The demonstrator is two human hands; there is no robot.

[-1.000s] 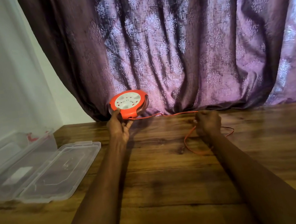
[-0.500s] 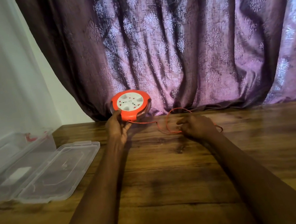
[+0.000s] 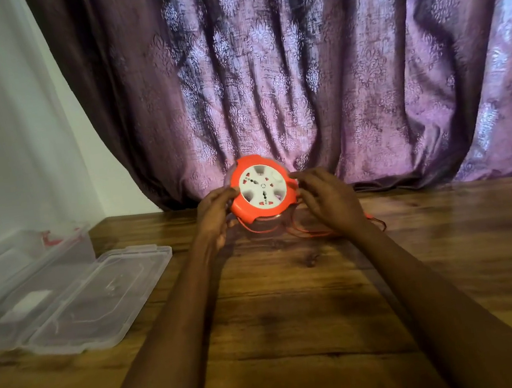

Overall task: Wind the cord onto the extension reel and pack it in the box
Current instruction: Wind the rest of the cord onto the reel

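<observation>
Holding the round orange-and-white plastic extension reel (image 3: 262, 189) tilted at the far edge of the wooden table (image 3: 300, 320), left hand (image 3: 216, 214) and right hand (image 3: 328, 199) curl around its rim, seemingly steadying it for winding; thin orange cord (image 3: 314, 234) trails loose beneath, clear plastic box (image 3: 25, 261) waiting open at left.

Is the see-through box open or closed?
Open. The clear box has no lid on top: its lid lies flat on the table beside it. What the white shape inside it is cannot be told.
</observation>
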